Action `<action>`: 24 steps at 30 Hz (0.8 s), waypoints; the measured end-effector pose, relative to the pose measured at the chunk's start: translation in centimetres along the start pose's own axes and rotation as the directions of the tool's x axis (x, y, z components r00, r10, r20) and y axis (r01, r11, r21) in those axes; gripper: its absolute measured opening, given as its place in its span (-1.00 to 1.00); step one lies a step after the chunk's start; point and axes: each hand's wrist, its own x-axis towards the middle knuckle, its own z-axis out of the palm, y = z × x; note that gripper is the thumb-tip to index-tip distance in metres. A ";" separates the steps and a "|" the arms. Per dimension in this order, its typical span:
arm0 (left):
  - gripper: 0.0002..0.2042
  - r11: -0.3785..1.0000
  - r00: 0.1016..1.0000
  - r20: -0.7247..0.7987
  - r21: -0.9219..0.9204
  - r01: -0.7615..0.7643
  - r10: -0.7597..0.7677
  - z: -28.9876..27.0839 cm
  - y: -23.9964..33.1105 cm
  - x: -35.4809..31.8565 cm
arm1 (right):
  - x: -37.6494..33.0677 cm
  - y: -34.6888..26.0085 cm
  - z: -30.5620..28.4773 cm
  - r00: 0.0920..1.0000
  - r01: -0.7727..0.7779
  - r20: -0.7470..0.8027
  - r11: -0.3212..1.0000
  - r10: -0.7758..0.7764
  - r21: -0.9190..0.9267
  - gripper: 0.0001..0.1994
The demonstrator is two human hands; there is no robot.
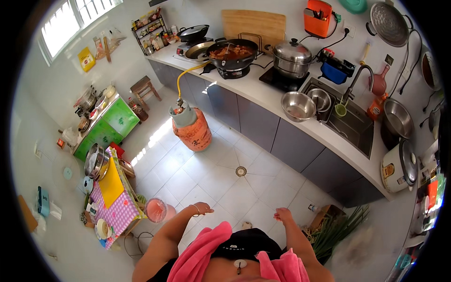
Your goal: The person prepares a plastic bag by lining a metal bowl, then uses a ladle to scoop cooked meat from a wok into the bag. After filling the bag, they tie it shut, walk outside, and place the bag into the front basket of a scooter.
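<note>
My left hand, with a bracelet at the wrist, hangs over the tiled floor with its fingers loosely stretched and nothing in them. A pink bucket stands nearest to it, on its left. My right hand is held out on the other side of my body, fingers slightly bent and apart, also holding nothing. Near the right forearm lie a bunch of long green leafy stalks and a cardboard box. Pink cloth drapes over my front on both sides. Neither hand touches any object.
A gas cylinder in an orange cover stands ahead, its yellow hose rising to the counter. On the counter are a wok of reddish food, a steamer pot, steel bowls, a sink and a rice cooker.
</note>
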 end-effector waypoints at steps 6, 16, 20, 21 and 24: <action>-0.25 0.471 0.989 -0.043 -0.882 0.028 -0.139 -10.6 -0.3 7.7 | 1.9 -10.0 5.6 0.994 0.105 0.028 0.993 -0.104 -0.052 -0.76; 0.00 -0.158 0.912 -0.136 -0.984 -0.080 0.387 -31.4 26.5 30.3 | 6.5 -10.9 1.4 0.968 -0.183 -0.195 0.974 0.156 -0.134 -0.79; 0.03 -0.387 0.918 -0.127 -0.921 0.032 0.376 -32.5 35.1 34.4 | 7.4 -14.0 1.7 0.968 -0.203 -0.178 0.969 0.177 -0.138 -0.77; 0.04 -0.450 0.913 -0.157 -0.892 0.033 0.378 -32.7 36.5 35.3 | 8.5 -14.4 1.6 0.976 -0.167 -0.163 0.973 0.141 -0.157 -0.76; 0.04 -0.583 0.918 -0.185 -0.810 0.060 0.351 -33.8 39.5 36.3 | 12.0 -16.9 2.2 0.990 -0.120 -0.089 0.977 0.106 -0.177 -0.75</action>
